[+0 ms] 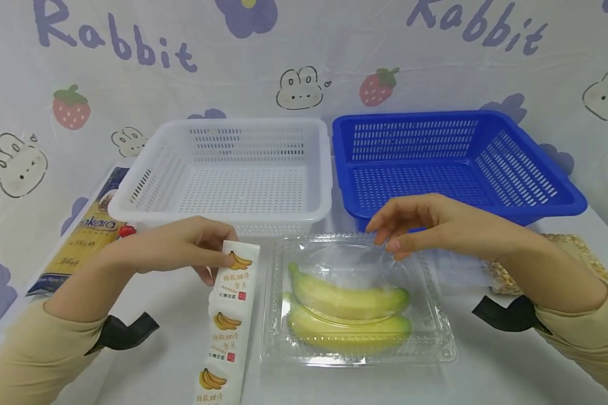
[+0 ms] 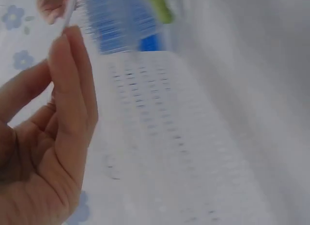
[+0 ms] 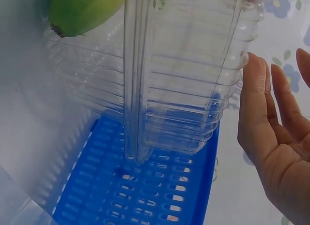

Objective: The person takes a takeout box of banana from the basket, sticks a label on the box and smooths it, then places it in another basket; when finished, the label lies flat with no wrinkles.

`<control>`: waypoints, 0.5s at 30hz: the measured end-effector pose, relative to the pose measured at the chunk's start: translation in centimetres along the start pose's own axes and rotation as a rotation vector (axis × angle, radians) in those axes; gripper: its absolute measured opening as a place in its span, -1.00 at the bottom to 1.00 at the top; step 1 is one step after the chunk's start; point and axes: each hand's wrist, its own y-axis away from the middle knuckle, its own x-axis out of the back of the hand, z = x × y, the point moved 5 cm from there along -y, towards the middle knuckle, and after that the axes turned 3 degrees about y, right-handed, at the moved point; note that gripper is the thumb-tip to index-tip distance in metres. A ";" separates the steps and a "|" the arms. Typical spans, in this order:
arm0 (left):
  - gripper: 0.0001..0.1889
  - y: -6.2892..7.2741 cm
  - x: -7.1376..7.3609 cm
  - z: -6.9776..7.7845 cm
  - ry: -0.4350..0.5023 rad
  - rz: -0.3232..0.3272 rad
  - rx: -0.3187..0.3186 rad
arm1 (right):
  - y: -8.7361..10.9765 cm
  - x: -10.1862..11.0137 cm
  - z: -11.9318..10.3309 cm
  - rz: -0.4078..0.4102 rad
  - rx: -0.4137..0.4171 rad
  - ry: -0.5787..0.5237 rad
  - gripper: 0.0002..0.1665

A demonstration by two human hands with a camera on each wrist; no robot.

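Observation:
A strip of banana stickers (image 1: pixel 231 332) hangs from my left hand (image 1: pixel 190 247), pinched at its top end between thumb and fingers. Beside it lies a clear plastic clamshell box (image 1: pixel 271 337), lid closed, with yellow-green bananas (image 1: pixel 352 304) inside. My right hand (image 1: pixel 430 222) hovers over the box's far right corner, fingers loosely bent and holding nothing. In the right wrist view the fingertips of this hand (image 3: pixel 278 128) are close to the box's ribbed side (image 3: pixel 179 89); contact is unclear. The left wrist view is blurred and shows the hand (image 2: pixel 53 152) with the strip edge-on.
Behind the box stand a white basket (image 1: pixel 223 216) and, to its right, a blue basket (image 1: pixel 420 174). A pasta packet (image 1: pixel 88 236) lies at the left with a small red object (image 1: pixel 127 231) by it. At the right, partly behind my forearm, is a packet of light brown pieces (image 1: pixel 506 281).

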 end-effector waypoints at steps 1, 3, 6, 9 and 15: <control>-0.84 0.3 0.1 0.9 -0.003 -0.015 -0.020 | 0.0 0.1 0.0 0.007 0.001 0.005 -0.60; -0.84 0.6 0.1 2.6 0.005 -0.050 -0.075 | 0.1 0.2 0.0 0.022 -0.003 0.006 -0.61; -0.83 0.6 -0.1 5.1 0.037 -0.081 -0.160 | 0.1 0.4 -0.2 0.041 0.004 0.011 -0.62; -0.82 0.1 -0.3 7.0 0.080 -0.061 -0.211 | 0.0 0.5 -0.6 0.059 0.004 0.017 -0.64; -0.78 -2.0 -0.6 9.4 0.216 0.042 -0.210 | -0.3 0.8 -2.1 0.105 0.015 0.034 -0.62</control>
